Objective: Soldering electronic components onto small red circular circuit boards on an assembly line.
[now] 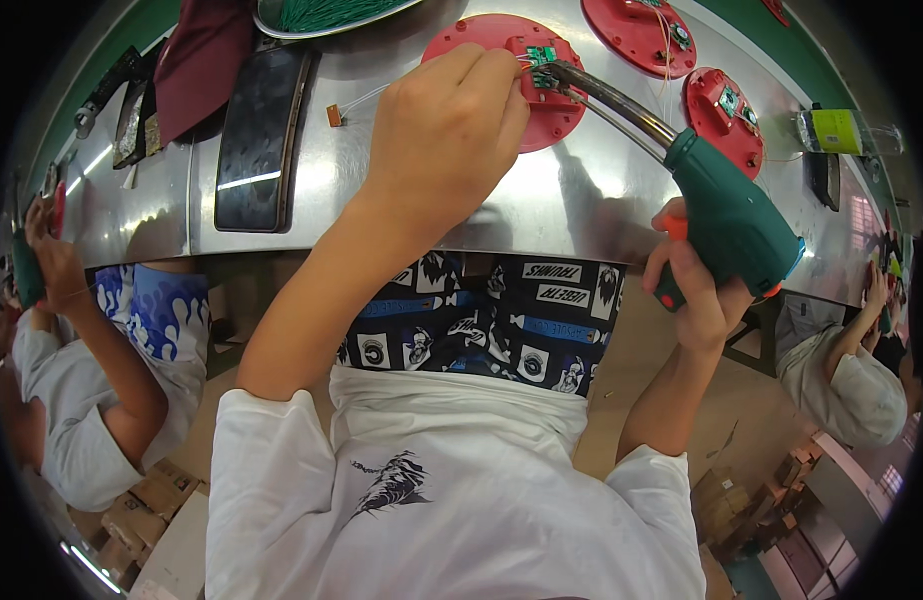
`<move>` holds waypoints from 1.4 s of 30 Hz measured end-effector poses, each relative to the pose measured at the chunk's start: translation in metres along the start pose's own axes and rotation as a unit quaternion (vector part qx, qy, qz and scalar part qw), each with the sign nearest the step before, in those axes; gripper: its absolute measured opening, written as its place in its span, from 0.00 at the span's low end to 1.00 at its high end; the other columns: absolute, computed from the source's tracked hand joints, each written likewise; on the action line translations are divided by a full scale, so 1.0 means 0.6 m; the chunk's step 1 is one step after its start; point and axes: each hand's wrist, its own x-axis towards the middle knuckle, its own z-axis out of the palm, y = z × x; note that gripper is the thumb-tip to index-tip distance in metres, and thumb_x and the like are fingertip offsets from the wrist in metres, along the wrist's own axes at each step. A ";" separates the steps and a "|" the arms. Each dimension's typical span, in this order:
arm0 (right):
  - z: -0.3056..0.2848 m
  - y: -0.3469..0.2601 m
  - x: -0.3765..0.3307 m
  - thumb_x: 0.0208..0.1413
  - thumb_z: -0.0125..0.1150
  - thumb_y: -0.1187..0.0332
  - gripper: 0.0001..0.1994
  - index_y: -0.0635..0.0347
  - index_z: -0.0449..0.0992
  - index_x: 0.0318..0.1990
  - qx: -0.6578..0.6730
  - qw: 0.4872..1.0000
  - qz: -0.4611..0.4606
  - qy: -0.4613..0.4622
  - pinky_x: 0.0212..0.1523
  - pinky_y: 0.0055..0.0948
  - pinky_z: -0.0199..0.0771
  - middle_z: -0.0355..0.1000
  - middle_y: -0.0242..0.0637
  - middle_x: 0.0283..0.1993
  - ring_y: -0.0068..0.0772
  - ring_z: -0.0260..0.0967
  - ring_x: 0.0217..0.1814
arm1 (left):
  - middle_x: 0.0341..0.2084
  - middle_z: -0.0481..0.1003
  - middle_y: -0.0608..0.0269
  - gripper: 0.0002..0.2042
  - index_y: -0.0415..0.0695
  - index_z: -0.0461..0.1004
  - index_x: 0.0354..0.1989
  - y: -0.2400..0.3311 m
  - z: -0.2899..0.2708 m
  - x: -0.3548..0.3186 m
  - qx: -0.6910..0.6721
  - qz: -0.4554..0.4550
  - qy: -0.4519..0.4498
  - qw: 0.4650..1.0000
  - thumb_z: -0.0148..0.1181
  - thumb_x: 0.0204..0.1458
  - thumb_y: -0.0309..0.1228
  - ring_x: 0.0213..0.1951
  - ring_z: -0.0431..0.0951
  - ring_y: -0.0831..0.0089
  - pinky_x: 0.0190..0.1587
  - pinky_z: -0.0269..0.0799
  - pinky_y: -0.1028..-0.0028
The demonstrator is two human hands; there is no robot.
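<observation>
My right hand [694, 290] grips a green soldering gun [737, 215] with an orange trigger. Its long metal nozzle and thin feed tube reach left and end at a small green circuit board [540, 55]. That board sits on a round red plastic disc [557, 125] lying on the metal table. Over the disc's left side is my left hand [442, 130], fingers pinched on thin wires at the board's edge; the fingertips are partly hidden. Pale wires trail from under this hand to a small brown circuit piece [335, 115] on the table.
More red discs with boards [724, 110] and wires lie at the right, near a clear bottle with a yellow-green label [837, 131]. A black phone [262, 140] lies left. Behind it stands a bowl of green wires [327, 14]. Co-workers sit on both sides.
</observation>
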 end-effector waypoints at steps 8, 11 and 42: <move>0.007 0.006 0.002 0.56 0.56 0.77 0.24 0.72 0.64 0.61 0.021 1.000 -0.014 0.015 0.17 0.25 0.67 0.72 0.54 0.45 0.30 0.67 0.20 | 0.22 0.76 0.58 0.03 0.38 0.78 0.32 0.001 -0.003 0.001 -0.004 -0.010 -0.005 1.000 0.63 0.49 0.23 0.22 0.76 0.69 0.25 0.71 0.73; 0.007 0.007 0.002 0.56 0.56 0.77 0.24 0.72 0.64 0.61 0.020 0.999 -0.019 0.016 0.17 0.25 0.67 0.72 0.54 0.44 0.30 0.67 0.19 | 0.22 0.76 0.58 0.03 0.38 0.78 0.32 0.000 -0.003 0.000 -0.010 -0.007 0.005 1.000 0.63 0.49 0.23 0.21 0.76 0.69 0.25 0.70 0.73; -0.121 0.087 -0.011 0.65 0.41 0.56 0.27 0.72 0.72 0.58 -0.080 0.959 0.002 0.271 0.22 0.23 0.53 0.58 0.29 0.20 0.23 0.52 0.20 | 0.25 0.71 0.60 0.06 0.40 0.71 0.26 0.020 0.006 -0.010 0.081 0.027 0.019 0.996 0.58 0.40 0.28 0.30 0.75 0.66 0.31 0.74 0.69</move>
